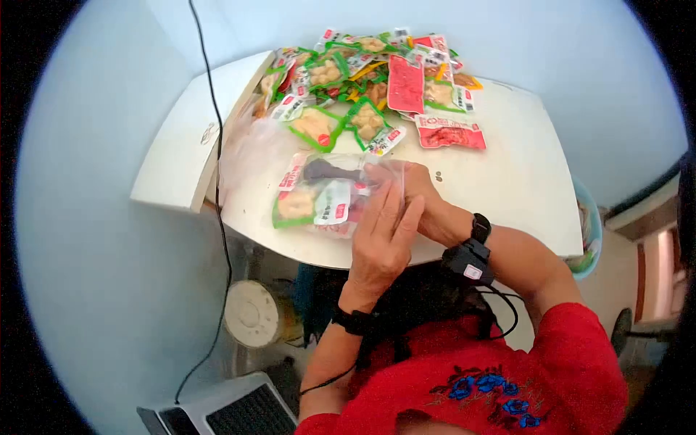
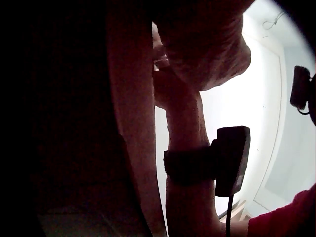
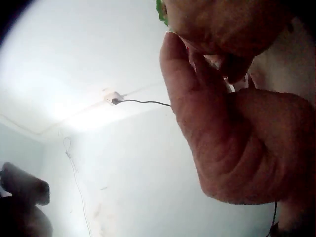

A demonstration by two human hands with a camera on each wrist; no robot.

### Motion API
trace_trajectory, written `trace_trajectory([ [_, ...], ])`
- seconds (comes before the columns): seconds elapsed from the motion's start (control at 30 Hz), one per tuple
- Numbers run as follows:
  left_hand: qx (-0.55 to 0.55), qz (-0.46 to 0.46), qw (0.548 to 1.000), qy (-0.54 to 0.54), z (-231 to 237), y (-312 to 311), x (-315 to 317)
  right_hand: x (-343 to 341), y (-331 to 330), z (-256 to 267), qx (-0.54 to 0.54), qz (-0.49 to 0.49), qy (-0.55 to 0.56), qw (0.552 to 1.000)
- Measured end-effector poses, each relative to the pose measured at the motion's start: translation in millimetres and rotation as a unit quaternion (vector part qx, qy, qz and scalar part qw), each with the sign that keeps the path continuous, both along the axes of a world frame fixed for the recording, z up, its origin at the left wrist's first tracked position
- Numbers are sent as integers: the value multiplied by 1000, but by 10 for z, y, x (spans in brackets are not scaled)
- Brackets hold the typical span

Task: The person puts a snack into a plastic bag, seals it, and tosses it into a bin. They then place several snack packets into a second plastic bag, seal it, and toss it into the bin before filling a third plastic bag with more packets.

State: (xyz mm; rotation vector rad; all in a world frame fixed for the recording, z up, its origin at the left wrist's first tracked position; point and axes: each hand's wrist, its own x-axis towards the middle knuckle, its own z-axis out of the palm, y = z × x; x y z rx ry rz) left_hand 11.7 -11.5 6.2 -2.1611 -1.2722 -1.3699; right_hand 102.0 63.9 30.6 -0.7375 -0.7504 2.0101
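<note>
1. Evidently, in the head view, the clear plastic bag [image 1: 335, 194] lay near the front edge of the white table [image 1: 515, 159], a green-edged packet [image 1: 296, 206] and a dark piece [image 1: 332, 171] showing at its film. It would probably have handled as light, floppy and slick, its contents free to slide.
2. There, the left hand [image 1: 382, 243] laid fairly straight fingers over the bag's right end, and the right hand [image 1: 424, 192] met that end from behind. Whether either pinched the film could not be told. That end looked the best hold: thin plastic, away from the bulky packets.
3. Beyond the bag, a heap of packets [image 1: 377, 90] crowded the back of the table, with a red packet [image 1: 451, 133] nearer; loose film [image 1: 254, 152] and a white panel [image 1: 181, 138] hemmed in the left side.
4. In the left wrist view, deep shadow hid the fingertips; a black wrist camera [image 2: 232, 160] sat strapped to the right wrist.
5. In the right wrist view, the two hands overlapped, covering most of the bag, with only a green scrap [image 3: 161, 12] peeking out above the fingers.
</note>
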Motion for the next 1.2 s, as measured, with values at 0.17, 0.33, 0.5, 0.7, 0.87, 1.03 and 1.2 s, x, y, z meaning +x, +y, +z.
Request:
trace_trajectory([
  [0.17, -23, -9, 1000, -11, 29, -14, 20, 137, 154, -288, -3, 49, -38, 998],
  [0.33, -33, 44, 998, -21, 13, -198, 45, 442, 242, 43, 113, 116, -287, 944],
  [0.5, -67, 49, 996, 19, 16, -416, 85, 570, 551, 20, 586, -73, -494, 639],
  [0.7, -167, 114, 976, 87, 164, -533, 131, 493, 747, 153, 531, 130, -427, 720],
  [0.87, -172, 191, 953, 161, 261, -558, 88, 474, 812, 257, 420, 190, -380, 802],
  [1.03, -131, 222, 950, 177, 345, -694, 7, 535, 860, 279, 384, 224, -288, 848],
  [1.2, -137, 219, 948, 185, 479, -663, -88, 596, 931, 203, 366, 271, -251, 854],
])
